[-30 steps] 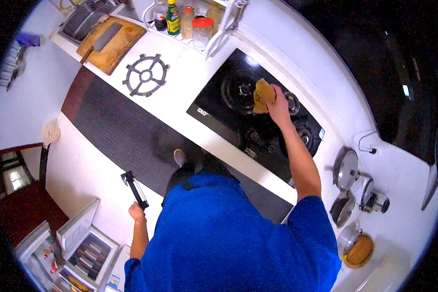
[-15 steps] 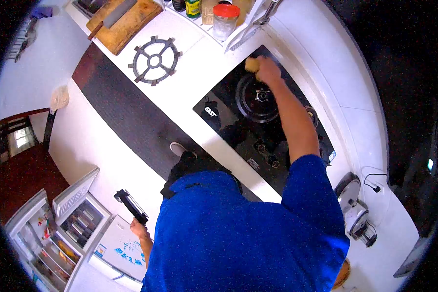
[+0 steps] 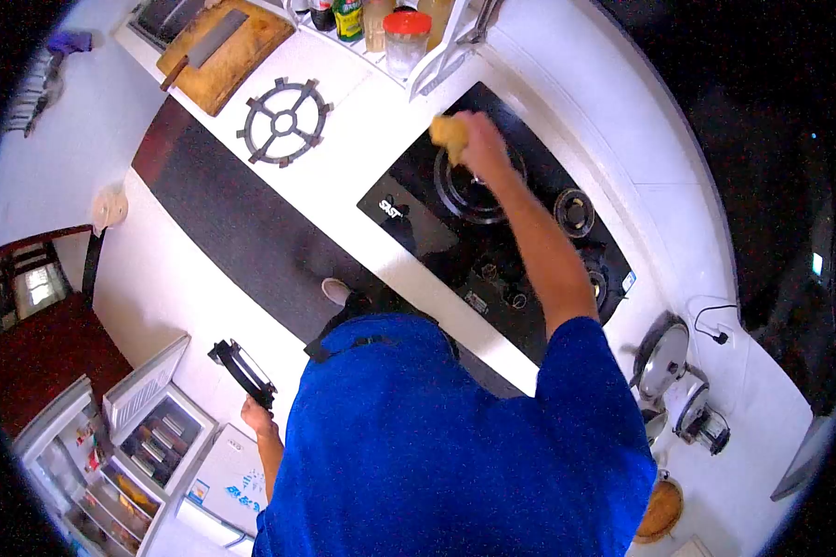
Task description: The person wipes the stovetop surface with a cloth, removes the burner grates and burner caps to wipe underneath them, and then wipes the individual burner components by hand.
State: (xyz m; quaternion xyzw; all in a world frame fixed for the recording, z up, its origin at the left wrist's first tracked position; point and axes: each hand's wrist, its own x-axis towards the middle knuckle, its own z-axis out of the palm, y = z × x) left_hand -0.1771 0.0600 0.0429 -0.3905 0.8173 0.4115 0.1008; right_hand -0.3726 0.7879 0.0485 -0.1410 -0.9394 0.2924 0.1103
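My right hand (image 3: 483,150) is closed around a yellow cloth or sponge (image 3: 449,136); which of the two I cannot tell. It is over the black glass gas stove (image 3: 437,237), at the upper edge of a round burner (image 3: 457,200). Low on the left, my left hand (image 3: 258,416) grips one end of a black burner grate (image 3: 241,373), seen nearly edge-on and held away from the counter. A second burner grate (image 3: 284,122), round with spokes, lies flat on the white counter beside the stove.
A cleaver (image 3: 215,39) rests on a wooden cutting board (image 3: 200,84) at the top left. A red-lidded jar (image 3: 407,45) and bottles stand on a rack. A pot lid (image 3: 664,357) and metal pots are at the right. An open refrigerator (image 3: 93,464) stands lower left.
My right hand and the yellow cloth or sponge have shifted left and slightly down over the burner. The grate in my left hand has tilted, and the view has shifted a little.
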